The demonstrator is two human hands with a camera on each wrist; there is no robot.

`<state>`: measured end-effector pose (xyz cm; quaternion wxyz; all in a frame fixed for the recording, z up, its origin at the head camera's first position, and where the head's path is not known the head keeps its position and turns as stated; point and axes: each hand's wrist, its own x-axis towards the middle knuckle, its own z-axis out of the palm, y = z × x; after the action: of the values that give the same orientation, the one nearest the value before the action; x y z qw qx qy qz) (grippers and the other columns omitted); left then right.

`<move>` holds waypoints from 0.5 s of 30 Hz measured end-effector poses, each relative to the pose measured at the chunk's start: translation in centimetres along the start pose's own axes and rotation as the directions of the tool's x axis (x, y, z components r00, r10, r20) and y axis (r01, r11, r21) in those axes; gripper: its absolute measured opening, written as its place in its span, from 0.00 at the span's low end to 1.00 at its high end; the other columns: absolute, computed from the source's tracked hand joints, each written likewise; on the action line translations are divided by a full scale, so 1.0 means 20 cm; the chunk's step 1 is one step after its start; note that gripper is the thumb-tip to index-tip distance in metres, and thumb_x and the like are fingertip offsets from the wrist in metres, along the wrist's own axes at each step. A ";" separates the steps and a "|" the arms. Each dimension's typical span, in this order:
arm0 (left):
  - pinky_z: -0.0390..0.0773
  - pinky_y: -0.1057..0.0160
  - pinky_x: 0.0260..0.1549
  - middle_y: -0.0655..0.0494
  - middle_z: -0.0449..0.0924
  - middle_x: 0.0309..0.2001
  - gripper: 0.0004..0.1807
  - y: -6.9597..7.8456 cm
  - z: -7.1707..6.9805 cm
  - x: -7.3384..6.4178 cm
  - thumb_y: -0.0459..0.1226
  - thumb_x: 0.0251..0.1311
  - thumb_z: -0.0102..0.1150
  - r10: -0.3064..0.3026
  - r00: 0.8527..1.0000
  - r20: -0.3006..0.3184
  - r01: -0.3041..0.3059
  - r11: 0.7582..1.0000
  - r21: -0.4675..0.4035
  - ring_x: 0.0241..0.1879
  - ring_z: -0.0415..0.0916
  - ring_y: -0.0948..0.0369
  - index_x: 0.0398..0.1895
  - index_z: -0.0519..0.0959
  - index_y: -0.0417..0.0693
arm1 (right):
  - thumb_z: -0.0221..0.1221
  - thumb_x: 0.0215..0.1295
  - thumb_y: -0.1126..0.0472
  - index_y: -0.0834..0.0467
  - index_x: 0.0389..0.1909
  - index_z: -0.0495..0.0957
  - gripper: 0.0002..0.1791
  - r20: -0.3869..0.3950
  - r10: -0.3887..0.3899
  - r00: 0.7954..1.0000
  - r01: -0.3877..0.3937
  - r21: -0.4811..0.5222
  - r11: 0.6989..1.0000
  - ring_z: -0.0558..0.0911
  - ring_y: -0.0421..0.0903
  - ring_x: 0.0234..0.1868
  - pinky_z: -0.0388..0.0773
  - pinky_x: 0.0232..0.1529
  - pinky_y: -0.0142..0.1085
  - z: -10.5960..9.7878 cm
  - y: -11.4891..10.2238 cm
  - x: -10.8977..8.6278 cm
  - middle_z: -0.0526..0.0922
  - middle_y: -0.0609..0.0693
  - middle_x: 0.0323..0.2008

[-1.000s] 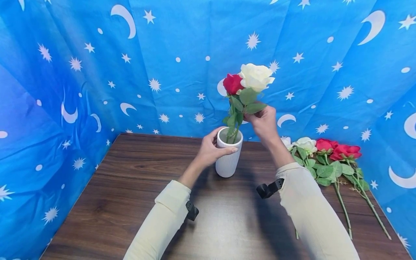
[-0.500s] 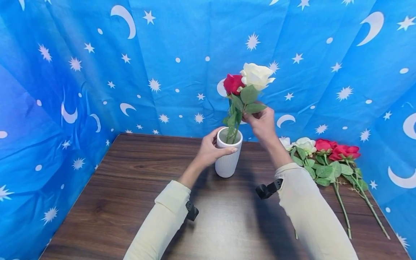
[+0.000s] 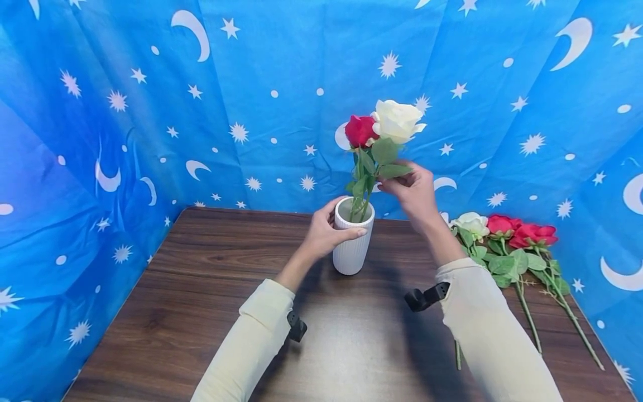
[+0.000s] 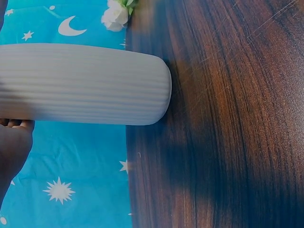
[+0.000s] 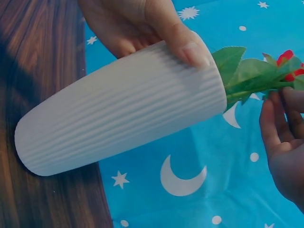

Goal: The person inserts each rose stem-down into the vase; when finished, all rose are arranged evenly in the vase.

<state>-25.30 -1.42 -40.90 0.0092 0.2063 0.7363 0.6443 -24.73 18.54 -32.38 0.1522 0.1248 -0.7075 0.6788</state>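
A white ribbed vase [image 3: 353,251] stands on the dark wooden table [image 3: 201,290]. My left hand [image 3: 329,230] grips it near the rim, with the thumb across the front. In the right wrist view that thumb lies just below the rim [image 5: 223,95]. A red rose [image 3: 360,131] and a white rose [image 3: 398,121] stand with their stems in the vase; the stem ends are hidden inside. My right hand [image 3: 413,190] is beside the white rose's leaves [image 3: 385,151], fingertips slightly apart close to the stem. The leaves partly cover those fingers.
At the table's right side lie loose red roses [image 3: 532,234] and a white rose [image 3: 472,224], their stems pointing toward the front edge. My right sleeve [image 3: 482,312] covers part of them. A blue cloth [image 3: 281,50] with moons and stars hangs behind the table.
My right hand and forearm have shifted slightly right, and its fingers have loosened at the white rose's stem. Both roses stay nearly in place. The left hand and the vase have not moved.
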 end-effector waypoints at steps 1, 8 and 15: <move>0.77 0.51 0.65 0.45 0.78 0.64 0.42 0.00 0.00 0.00 0.33 0.50 0.76 -0.002 1.000 -0.002 0.002 1.000 0.002 0.63 0.76 0.52 0.71 0.70 0.44 | 0.58 0.67 0.75 0.63 0.53 0.80 0.15 0.003 0.004 1.000 -0.004 -0.015 1.000 0.88 0.31 0.36 0.85 0.42 0.25 -0.01 -0.01 -0.01 0.87 0.31 0.34; 0.78 0.50 0.64 0.46 0.78 0.64 0.42 0.01 0.00 0.00 0.33 0.50 0.76 -0.009 1.000 -0.010 0.009 1.000 0.007 0.63 0.76 0.52 0.71 0.70 0.45 | 0.56 0.71 0.70 0.69 0.60 0.76 0.19 0.037 0.005 0.999 0.000 -0.143 0.990 0.86 0.28 0.39 0.84 0.43 0.23 -0.07 -0.06 -0.05 0.86 0.28 0.38; 0.77 0.50 0.64 0.46 0.77 0.65 0.42 0.01 0.01 -0.01 0.34 0.50 0.76 -0.017 1.000 -0.005 0.017 1.000 0.010 0.63 0.76 0.52 0.71 0.70 0.45 | 0.55 0.73 0.69 0.45 0.48 0.82 0.15 0.047 0.020 0.999 -0.016 -0.090 0.996 0.87 0.30 0.40 0.84 0.44 0.23 -0.18 -0.08 -0.10 0.88 0.31 0.36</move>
<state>-25.11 -1.27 -40.82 0.0119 0.1987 0.7412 0.6411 -22.04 21.90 -31.58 0.1346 0.1275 -0.7417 0.6446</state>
